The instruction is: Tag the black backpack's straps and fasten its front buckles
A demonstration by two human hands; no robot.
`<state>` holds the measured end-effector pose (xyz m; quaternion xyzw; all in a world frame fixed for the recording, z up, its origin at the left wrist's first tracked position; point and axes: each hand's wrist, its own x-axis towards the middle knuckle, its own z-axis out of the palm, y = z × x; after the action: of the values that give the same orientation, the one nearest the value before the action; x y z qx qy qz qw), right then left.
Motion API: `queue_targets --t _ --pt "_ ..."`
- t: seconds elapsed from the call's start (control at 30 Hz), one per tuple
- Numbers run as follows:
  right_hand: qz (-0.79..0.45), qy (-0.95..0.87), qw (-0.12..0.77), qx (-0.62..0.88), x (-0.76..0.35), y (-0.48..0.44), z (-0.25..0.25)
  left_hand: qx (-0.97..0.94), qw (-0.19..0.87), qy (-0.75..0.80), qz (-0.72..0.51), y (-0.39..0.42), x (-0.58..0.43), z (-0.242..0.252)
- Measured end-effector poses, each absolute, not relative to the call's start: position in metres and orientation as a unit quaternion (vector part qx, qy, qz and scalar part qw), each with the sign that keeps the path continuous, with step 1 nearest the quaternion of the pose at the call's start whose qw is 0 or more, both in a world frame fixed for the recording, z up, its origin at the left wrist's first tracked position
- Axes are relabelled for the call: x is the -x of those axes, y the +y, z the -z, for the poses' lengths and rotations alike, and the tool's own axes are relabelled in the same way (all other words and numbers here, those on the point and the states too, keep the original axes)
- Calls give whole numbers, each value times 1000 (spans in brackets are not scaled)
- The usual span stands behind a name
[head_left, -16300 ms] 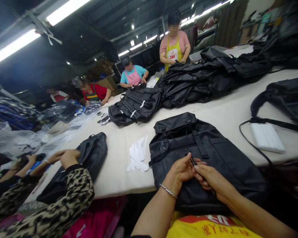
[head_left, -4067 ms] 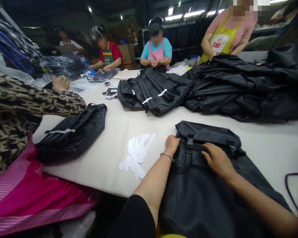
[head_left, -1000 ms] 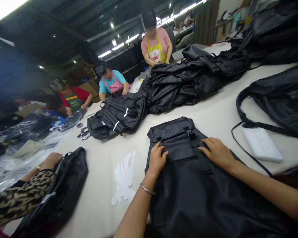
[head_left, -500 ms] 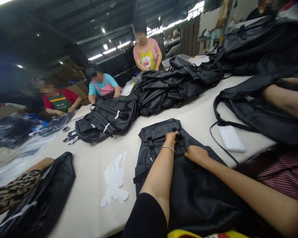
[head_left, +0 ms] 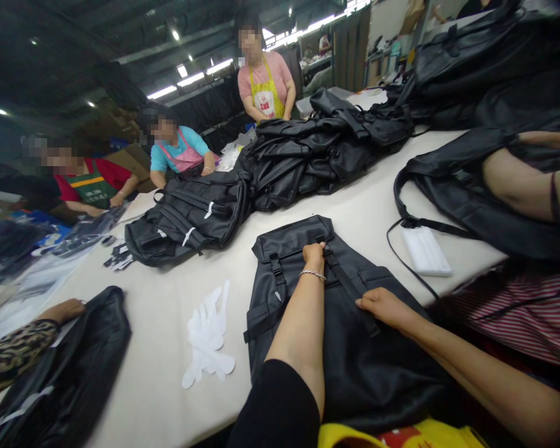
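A black backpack (head_left: pixel 354 354) lies flat on the table in front of me, its flap at the far end. My left hand (head_left: pixel 313 252), with a bracelet at the wrist, is closed at the buckle on the flap's right side. Lower and to the right, my right hand (head_left: pixel 381 306) pinches the black strap (head_left: pixel 344 279) that runs down from that buckle, and the strap looks taut between both hands. On the left side of the flap a second buckle (head_left: pixel 275 265) is fastened, with its strap hanging below.
White paper-like strips (head_left: pixel 208 336) lie left of the backpack on the table (head_left: pixel 163 348). Behind are piled black backpacks (head_left: pixel 317 155). A white pack (head_left: pixel 427 250) sits right. Neighbours' arms handle bags at both sides; several people work across the table.
My right hand has slid down and right along the strap, drawing it out from the buckle. My left hand stays at the buckle. The whole view has shifted slightly.
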<state>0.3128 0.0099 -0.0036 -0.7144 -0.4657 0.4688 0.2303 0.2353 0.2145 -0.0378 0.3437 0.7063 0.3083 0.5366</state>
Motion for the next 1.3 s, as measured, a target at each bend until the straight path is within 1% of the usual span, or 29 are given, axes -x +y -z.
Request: queue_targets --t 0.1,0.17,0.27,0.4,0.47,0.53,0.63,0.73,0.8,0.87,0.93,1.0,1.07,1.17,1.3 --pt "-462 -475 237 710 -312 6 6 -401 494 721 -273 212 -234 36" --pt "-459 -478 210 719 -311 6 5 -437 468 725 -255 208 -232 32" --pt "-403 -542 106 730 -305 9 -4 -490 423 725 -235 195 -231 23" --pt "-244 -638 -32 729 -297 5 -22 -539 370 721 -230 171 -235 6" --pt "-193 -663 -80 718 -296 2 -32 -580 339 712 -206 164 -232 -4" --pt "-167 -686 -112 699 -296 -1 -44 -652 300 681 -145 159 -215 -18" --pt "-150 -717 -98 674 -289 1 -60 -772 214 596 -59 143 -157 -40" --pt "-188 -754 -26 628 -269 10 -69 -823 100 559 20 107 -83 -52" --pt "-280 -758 20 589 -248 21 -66 -828 58 553 69 76 -45 -53" --pt "-412 -707 46 573 -223 34 -58 -838 35 539 76 48 -24 -52" --pt "-513 -618 60 593 -200 47 -47 -856 44 511 64 28 -19 -52" --pt "-544 -557 73 623 -181 60 -36 -867 99 486 48 25 -20 -53" --pt "-529 -543 78 648 -168 71 -26 -843 176 508 -9 41 -22 -52" --pt "-475 -540 73 691 -159 85 -14 -717 264 629 -140 93 -23 -40" --pt "-410 -522 77 744 -157 96 -6 -648 299 681 -164 158 -37 -10"
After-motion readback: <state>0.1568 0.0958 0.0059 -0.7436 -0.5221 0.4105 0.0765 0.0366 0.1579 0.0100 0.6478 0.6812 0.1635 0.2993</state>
